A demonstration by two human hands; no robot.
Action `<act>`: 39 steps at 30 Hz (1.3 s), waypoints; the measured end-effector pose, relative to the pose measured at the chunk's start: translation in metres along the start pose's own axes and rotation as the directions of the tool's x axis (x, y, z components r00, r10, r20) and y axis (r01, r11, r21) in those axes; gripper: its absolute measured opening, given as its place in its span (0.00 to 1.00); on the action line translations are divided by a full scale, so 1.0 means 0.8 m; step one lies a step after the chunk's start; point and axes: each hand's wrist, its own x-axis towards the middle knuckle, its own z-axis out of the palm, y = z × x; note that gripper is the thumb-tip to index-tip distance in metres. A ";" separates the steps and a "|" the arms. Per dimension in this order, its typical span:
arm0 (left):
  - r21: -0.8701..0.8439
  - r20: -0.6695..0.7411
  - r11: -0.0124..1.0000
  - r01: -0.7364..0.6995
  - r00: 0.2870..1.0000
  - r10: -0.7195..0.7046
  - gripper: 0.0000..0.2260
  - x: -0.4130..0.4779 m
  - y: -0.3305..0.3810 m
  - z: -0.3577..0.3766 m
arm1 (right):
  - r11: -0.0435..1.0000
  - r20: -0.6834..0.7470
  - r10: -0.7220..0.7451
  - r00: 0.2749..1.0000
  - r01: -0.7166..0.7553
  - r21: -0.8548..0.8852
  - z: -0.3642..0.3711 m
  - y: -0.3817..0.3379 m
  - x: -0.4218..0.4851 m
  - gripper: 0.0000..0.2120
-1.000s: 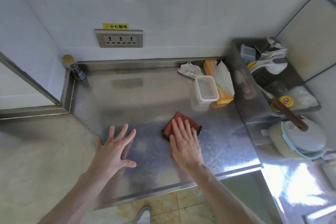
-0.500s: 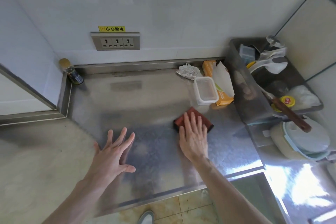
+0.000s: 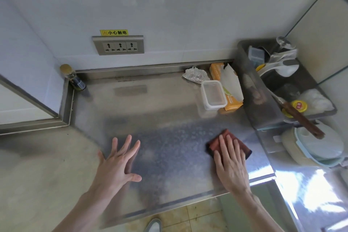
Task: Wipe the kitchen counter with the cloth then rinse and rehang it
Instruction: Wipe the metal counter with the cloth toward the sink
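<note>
cloth (image 3: 222,142): dark red, folded | right hand (image 3: 230,164) flat on it | left hand (image 3: 114,165) splayed

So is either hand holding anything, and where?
Nothing gripped: the right hand presses flat on the red cloth; the left hand is spread, empty.

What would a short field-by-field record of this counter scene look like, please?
surface: steel counter
tool: red-brown cloth, flat on the counter near its front right corner
wiping: right hand lies flat on the cloth, fingers straight
idle: left hand, fingers spread, holds nothing, at the counter's front left
back right: clear container, orange box, crumpled foil
back left: small bottle in the corner
wall: triple socket
</note>
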 end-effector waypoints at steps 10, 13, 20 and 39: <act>-0.047 -0.053 0.998 0.038 0.998 -0.041 0.64 -0.004 -0.003 0.000 | 0.966 -0.028 -0.257 0.966 0.257 0.003 0.074 -0.240 0.031 0.28; -0.062 -0.054 0.998 0.006 0.998 -0.009 0.65 -0.008 -0.018 0.005 | 0.885 0.040 -0.465 0.885 0.465 -0.006 0.086 -0.273 -0.012 0.27; -0.068 -0.033 0.996 -0.050 0.998 0.048 0.64 -0.004 -0.036 0.012 | 0.919 -0.020 -0.394 0.919 0.393 -0.027 0.047 -0.149 0.005 0.26; 0.065 0.054 0.998 -0.022 0.998 0.019 0.62 -0.016 -0.008 -0.010 | 0.966 0.011 -0.257 0.966 0.257 0.032 0.070 -0.212 -0.018 0.28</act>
